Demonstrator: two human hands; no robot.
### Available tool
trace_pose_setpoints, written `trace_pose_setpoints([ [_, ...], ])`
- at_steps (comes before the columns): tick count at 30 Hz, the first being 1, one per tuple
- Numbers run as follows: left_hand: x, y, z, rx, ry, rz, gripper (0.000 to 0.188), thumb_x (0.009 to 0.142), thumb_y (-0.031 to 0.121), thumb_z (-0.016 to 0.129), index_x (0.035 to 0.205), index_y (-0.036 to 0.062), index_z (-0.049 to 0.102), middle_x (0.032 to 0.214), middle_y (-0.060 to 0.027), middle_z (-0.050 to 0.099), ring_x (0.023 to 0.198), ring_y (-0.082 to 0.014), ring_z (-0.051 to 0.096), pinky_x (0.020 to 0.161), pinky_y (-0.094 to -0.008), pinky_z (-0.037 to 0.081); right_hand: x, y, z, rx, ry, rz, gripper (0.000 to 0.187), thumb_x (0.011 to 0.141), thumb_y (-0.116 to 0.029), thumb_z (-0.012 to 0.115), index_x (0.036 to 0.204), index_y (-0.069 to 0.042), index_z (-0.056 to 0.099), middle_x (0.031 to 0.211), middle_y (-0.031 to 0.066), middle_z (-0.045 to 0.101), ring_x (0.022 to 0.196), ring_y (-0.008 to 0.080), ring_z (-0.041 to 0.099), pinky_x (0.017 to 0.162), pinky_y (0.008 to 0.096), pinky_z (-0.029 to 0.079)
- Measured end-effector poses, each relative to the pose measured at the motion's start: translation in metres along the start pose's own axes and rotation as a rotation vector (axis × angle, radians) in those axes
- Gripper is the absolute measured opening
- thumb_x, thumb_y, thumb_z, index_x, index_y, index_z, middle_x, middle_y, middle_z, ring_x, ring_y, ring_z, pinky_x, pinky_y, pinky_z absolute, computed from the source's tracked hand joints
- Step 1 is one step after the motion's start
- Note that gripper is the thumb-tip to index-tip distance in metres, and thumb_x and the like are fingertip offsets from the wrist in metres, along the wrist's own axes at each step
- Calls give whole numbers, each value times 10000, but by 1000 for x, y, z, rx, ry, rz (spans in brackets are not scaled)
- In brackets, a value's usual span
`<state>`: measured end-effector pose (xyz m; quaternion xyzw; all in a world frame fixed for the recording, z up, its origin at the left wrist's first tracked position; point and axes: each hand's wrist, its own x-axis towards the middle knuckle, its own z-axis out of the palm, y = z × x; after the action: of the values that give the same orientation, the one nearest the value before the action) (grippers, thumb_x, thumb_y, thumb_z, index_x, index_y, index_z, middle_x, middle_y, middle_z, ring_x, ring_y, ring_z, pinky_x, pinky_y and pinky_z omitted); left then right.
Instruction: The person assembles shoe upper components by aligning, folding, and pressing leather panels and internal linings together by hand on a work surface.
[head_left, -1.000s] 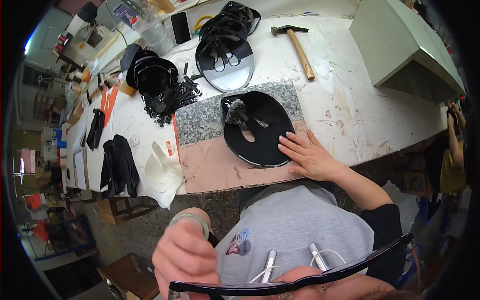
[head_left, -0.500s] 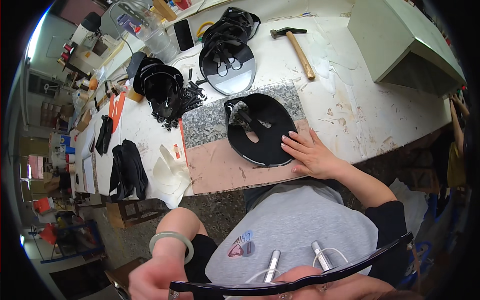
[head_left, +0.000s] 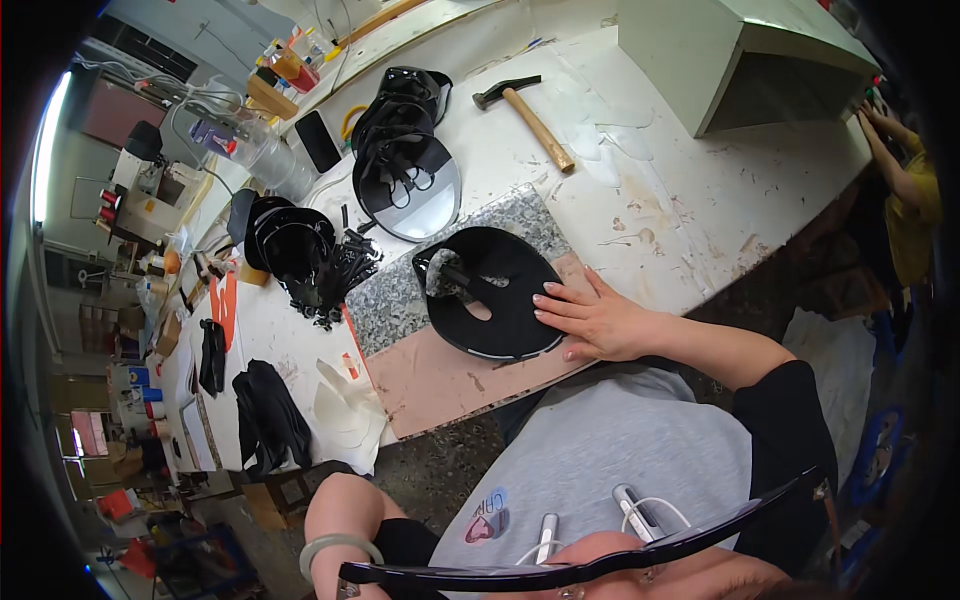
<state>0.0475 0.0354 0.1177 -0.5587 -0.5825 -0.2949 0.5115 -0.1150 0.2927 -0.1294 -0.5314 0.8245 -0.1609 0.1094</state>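
My right hand lies on the right edge of a black rounded, shell-like piece, fingers apart and stretched out, pressing nothing between them. Cut-outs and a grey fuzzy strip show on the left part of this piece, whose exact kind I cannot tell. It rests across a slab, speckled grey at the back and pinkish in front. My left forearm, with a pale bangle at the wrist, drops to the lower edge; the hand itself is out of the picture.
Stacked glossy black pieces and black strips lie behind the slab. A hammer is at the back. Black folded material and white sheets lie left. A grey-green box stands right; a co-worker's arms show beyond.
The view has turned, shifting the table's things. My left hand has dropped out of the picture at the bottom. My right hand stays on the black piece.
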Motion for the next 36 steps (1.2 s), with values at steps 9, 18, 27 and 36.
trace_pose_setpoints([
  [9, 48, 0, -27, -563, -274, 5, 190, 805, 99, 690, 990, 137, 702, 857, -5, 687, 713, -148, 622, 673, -291, 479, 54, 18, -5, -11, 421, 13, 475, 874, -382, 620, 1135, 14, 614, 1136, 105, 532, 1032, 279, 493, 913, 361, 422],
  [18, -39, -53, -29, -834, 51, -483, 211, 889, 159, 599, 1066, 55, 650, 855, -72, 637, 729, -175, 604, 703, -308, 497, 60, 16, -18, -99, 250, -8, 631, 865, -520, 578, 1258, -26, 568, 1159, 84, 486, 1053, 250, 459, 878, 369, 411],
  [27, -214, -192, 72, 529, -1226, -1551, 343, 792, 203, 707, 1127, 130, 689, 1000, -151, 690, 922, -350, 648, 837, -425, 510, 75, 29, -23, -6, 182, -50, 613, 858, -505, 606, 1291, -72, 562, 1151, 94, 515, 1052, 273, 489, 886, 389, 409],
  [36, -226, -151, 61, 252, -387, -1252, 274, 833, 87, 639, 1102, 48, 679, 985, -189, 682, 884, -342, 671, 766, -365, 533, 129, 27, -64, 288, 374, 239, 333, 820, -216, 695, 1084, -21, 639, 959, 190, 669, 869, 372, 640, 785, 422, 501],
])
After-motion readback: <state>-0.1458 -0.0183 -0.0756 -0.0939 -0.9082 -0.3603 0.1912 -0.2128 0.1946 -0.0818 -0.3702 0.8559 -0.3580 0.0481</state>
